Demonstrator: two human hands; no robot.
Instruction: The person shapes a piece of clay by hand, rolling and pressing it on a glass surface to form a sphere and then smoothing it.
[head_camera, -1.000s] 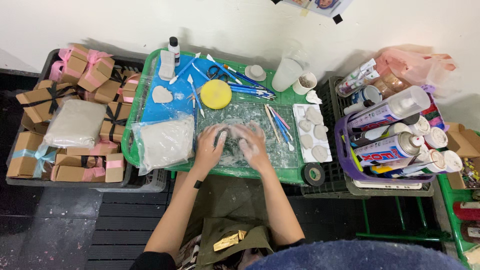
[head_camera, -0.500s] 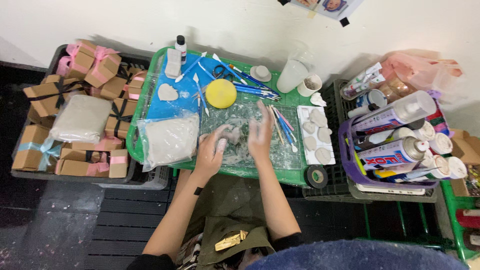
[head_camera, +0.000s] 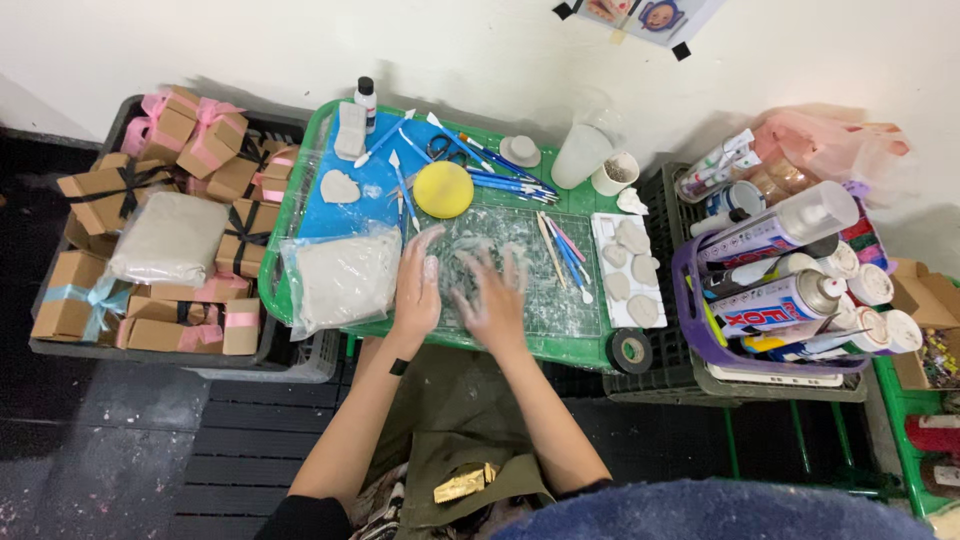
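Note:
My left hand (head_camera: 418, 285) and my right hand (head_camera: 495, 300) lie palms down, fingers spread, on a crinkled clear plastic film (head_camera: 470, 232) over a cutting mat (head_camera: 560, 300) on the green tray (head_camera: 480, 345). Both hands are dusted with white clay, and the right one is blurred. Whether clay lies under the palms is hidden. A plastic bag of grey clay (head_camera: 340, 280) sits just left of my left hand. Behind the hands are a yellow round sponge (head_camera: 443, 189) and a blue sheet (head_camera: 372, 205) bearing a flat clay shape (head_camera: 339, 186).
Blue modelling tools (head_camera: 505, 172) and sticks (head_camera: 565, 250) lie on the tray. A white board with several clay pieces (head_camera: 630, 262) and a tape roll (head_camera: 631, 351) are at the right. A purple basket (head_camera: 688, 300) holds spray cans; a crate of gift boxes (head_camera: 150, 200) stands left.
Both hands came back toward me and flattened on the film; half a second ago the left hand was raised around a pale lump. The camera has shifted a little.

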